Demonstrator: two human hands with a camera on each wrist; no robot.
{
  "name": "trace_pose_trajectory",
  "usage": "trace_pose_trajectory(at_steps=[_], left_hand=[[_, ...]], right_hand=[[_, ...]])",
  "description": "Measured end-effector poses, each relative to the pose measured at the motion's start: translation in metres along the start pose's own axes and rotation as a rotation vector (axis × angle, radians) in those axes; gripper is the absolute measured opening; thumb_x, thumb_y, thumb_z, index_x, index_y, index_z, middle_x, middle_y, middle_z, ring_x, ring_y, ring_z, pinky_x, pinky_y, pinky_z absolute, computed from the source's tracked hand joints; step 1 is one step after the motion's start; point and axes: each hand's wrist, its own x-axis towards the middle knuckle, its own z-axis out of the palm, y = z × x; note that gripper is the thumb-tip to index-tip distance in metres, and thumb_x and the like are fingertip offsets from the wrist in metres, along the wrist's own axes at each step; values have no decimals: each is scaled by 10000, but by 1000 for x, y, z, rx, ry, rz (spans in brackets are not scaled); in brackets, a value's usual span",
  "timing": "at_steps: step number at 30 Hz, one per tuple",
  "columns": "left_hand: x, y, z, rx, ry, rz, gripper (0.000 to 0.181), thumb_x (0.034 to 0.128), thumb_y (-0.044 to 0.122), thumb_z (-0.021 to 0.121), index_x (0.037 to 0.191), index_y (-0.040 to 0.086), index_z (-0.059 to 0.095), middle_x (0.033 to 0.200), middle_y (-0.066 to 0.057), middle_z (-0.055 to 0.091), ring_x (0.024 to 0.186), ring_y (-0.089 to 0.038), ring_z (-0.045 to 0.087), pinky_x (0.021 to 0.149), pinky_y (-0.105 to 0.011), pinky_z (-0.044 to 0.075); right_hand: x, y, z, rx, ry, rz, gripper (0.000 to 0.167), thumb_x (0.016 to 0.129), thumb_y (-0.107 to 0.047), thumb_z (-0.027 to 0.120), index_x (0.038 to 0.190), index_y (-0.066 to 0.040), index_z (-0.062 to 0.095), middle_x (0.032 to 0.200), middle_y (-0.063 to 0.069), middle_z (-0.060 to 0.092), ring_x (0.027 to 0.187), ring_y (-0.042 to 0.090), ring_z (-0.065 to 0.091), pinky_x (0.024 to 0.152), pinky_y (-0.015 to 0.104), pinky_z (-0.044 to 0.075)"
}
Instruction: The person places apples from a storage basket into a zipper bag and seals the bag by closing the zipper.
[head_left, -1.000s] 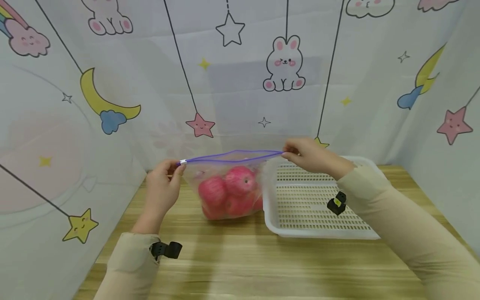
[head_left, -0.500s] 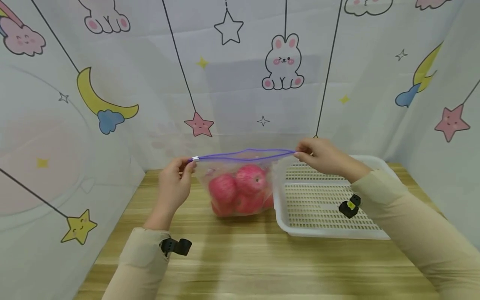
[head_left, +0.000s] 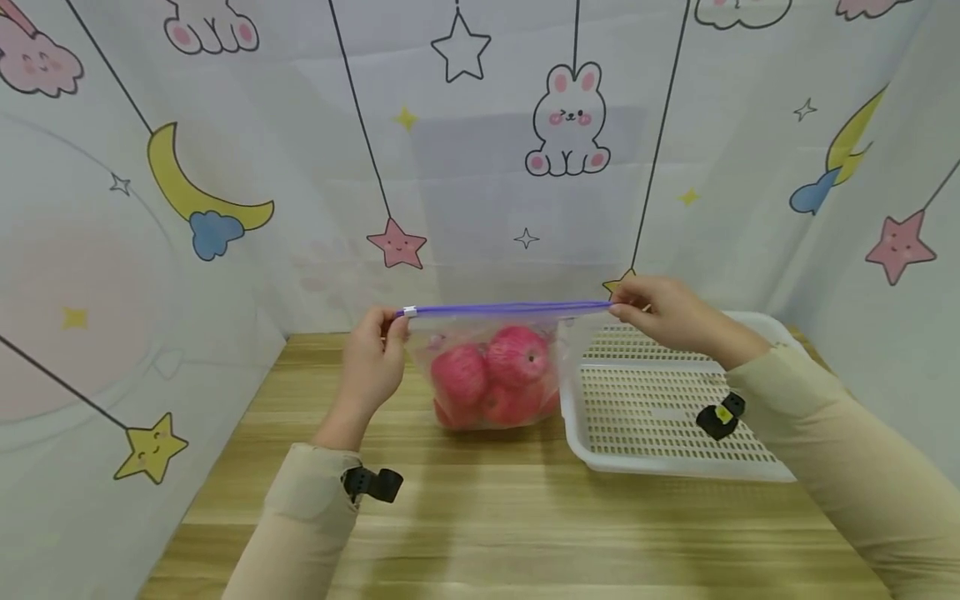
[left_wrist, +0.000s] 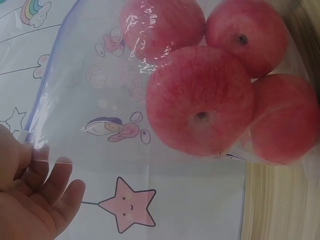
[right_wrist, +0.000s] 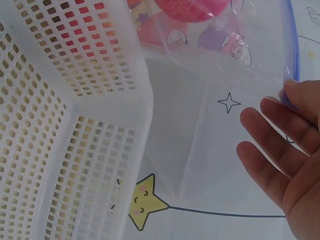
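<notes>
A clear zipper bag (head_left: 570,333) with a purple top edge holds several red apples (left_wrist: 200,102) and stands on the table, its mouth stretched level between both hands. My left hand (head_left: 372,358) pinches the bag's left top corner, beside the white slider (head_left: 409,311). At the opposite corner my right hand (head_left: 663,315) pinches the purple strip between thumb and index finger; its other fingers are apart from the bag in the right wrist view. The two purple lips lie close together along the top. Small cartoon prints show on the bag's side in the left wrist view.
A white perforated plastic basket (head_left: 581,454) stands on the wooden table (head_left: 480,517) right of the bag, partly under the right forearm. Behind and at the sides hangs a white curtain (head_left: 480,200) printed with stars, moons and rabbits.
Both hands and the bag have shifted right in the head view. The bag's mouth, a gap between the purple lips earlier, has narrowed to a nearly straight line.
</notes>
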Motion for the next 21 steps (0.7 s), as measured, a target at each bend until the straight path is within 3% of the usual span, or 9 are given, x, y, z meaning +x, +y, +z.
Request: trace_pose_trajectory(at_steps=[11, 21], left_hand=[[-9, 3, 9, -104, 54, -39, 186, 974, 104, 509, 980, -67, 583, 845, -185, 625, 778, -247, 602, 614, -180, 438], [-15, 7, 13, -185, 118, -54, 193, 954, 110, 552, 995, -63, 629, 862, -189, 653, 781, -248, 619, 631, -143, 449]], right_hand=[[-5, 2, 0, 8, 12, 29, 138, 962, -162, 552, 1005, -69, 645, 897, 71, 675, 824, 206, 633, 751, 401, 531], [-3, 3, 4, 17, 39, 82, 162, 964, -181, 551, 1040, -69, 641, 952, 101, 677, 862, 248, 647, 724, 391, 521]])
